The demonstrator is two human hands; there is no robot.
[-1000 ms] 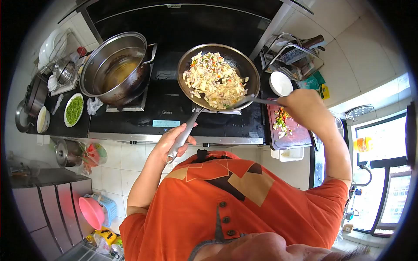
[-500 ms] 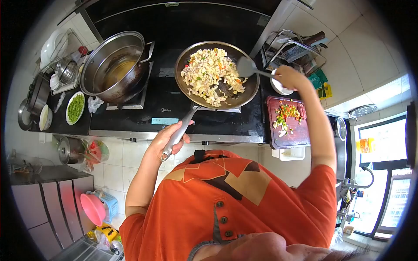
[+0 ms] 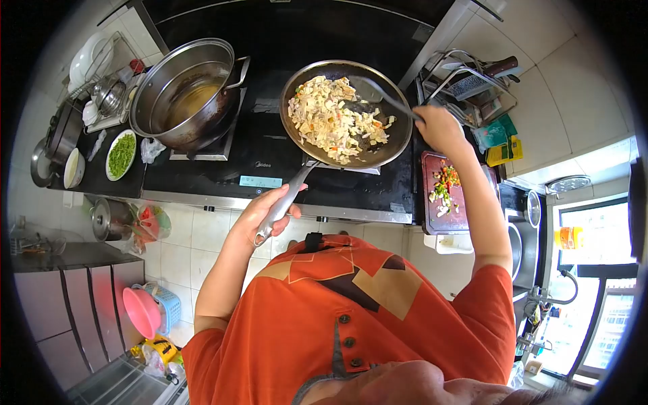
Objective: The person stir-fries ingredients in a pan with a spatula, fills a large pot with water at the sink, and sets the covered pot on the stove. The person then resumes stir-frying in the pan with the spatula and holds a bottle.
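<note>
My left hand (image 3: 266, 212) is wrapped around the grey metal handle (image 3: 282, 206) of a frying pan (image 3: 368, 154) on the stove. Pale chopped food with bits of red and green (image 3: 325, 118) covers the left and middle of the pan. My right hand (image 3: 443, 128), beyond the pan's right rim, grips a dark spatula (image 3: 397, 100) by its handle. The spatula's blurred head is inside the pan near the far rim, right of most of the food. Bare dark pan surface shows around it.
A large two-handled pot (image 3: 183, 125) stands on the left burner, beside a plate of chopped greens (image 3: 121, 155). Right of the stove, a cutting board (image 3: 466, 217) bears chopped peppers (image 3: 444, 187) below my right forearm. A rack with knives (image 3: 472, 81) stands behind.
The spatula head has moved left and toward the pan's far rim, and my right hand has shifted slightly left with it. My left hand keeps its hold. The whole view has shifted slightly.
</note>
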